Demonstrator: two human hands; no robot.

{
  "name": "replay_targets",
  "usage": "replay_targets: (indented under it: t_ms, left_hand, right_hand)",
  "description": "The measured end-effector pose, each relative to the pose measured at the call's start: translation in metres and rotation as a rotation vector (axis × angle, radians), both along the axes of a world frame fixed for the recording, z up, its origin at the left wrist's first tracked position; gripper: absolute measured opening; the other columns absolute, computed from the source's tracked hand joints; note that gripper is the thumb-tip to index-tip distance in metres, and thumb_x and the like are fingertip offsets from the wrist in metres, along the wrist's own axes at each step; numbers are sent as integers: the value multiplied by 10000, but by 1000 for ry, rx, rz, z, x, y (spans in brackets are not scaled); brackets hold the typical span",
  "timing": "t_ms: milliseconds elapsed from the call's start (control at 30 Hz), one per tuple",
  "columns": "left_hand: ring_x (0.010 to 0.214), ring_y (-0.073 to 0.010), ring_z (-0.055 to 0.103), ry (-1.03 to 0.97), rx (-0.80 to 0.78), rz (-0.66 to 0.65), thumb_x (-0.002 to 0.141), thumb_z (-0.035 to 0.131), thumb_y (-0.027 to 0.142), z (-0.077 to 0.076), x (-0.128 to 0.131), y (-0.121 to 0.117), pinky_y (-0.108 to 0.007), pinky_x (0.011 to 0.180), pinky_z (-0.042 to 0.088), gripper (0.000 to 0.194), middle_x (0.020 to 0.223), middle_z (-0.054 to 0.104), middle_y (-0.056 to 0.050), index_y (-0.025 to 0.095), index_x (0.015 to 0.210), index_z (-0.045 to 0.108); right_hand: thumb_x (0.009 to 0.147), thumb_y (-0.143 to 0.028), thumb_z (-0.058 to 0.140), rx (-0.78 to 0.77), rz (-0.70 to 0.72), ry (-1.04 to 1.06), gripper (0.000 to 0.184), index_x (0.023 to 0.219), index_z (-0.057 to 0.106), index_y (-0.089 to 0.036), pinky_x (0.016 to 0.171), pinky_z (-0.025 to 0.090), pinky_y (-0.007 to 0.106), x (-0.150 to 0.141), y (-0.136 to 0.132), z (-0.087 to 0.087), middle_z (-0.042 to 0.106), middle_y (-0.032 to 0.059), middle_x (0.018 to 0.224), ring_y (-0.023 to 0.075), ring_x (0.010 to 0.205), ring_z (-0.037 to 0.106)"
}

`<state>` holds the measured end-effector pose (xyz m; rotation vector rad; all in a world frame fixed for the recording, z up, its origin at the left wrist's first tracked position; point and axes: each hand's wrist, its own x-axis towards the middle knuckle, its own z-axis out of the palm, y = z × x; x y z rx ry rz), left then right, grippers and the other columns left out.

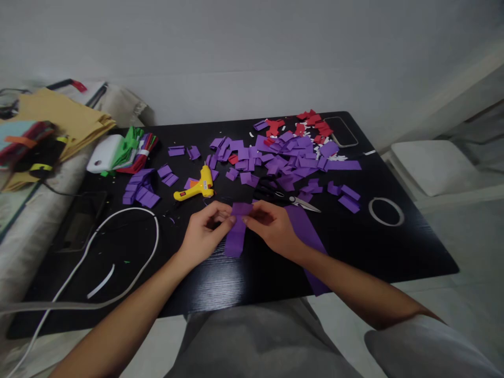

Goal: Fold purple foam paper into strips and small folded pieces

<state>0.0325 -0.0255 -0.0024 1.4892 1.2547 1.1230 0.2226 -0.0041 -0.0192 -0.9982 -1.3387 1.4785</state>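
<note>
A creased purple paper strip [235, 236] is pinched between both hands above the front middle of the black table. My left hand [207, 228] grips its left edge with thumb and fingers. On the right edge, my right hand [271, 226] is closed the same way. Under my right wrist lies a long purple paper sheet [311, 239] reaching the table's front edge. Just beyond my right hand rest black-handled scissors [293, 200] with their blades pointing right. A yellow glue gun [197, 186] lies on its side beyond my left hand.
Folded purple paper pieces [291, 155] and red scraps [315, 123] are heaped at the back. More purple pieces [139, 189] sit left. A white cable [155, 231] loops over the table's left side. A ring [386, 211] lies right; a stool [425, 163] stands beyond the edge.
</note>
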Motion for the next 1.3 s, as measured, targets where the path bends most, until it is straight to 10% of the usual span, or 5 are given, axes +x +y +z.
replay_targets:
  t_ms: [467,1300]
  left_hand:
    - [844,-175,730,228,263,-30,922,617,187,5,-6,-3,-293,806,571,121,911,784,-47,193,938,737]
    - [564,-103,535,64,-72,-29,839,741,327,5,-4,2,-221,557,445,158,617,615,25,173,807,737]
  right_hand:
    - [811,-425,813,-75,109,15,237,857,751,-201,772,603,320,4,6,8,751,16,825,170,776,700]
    - [813,-330,771,-23,141,-40,156,828,711,-187,703,528,281,6,8,7,687,1,771,141,719,626]
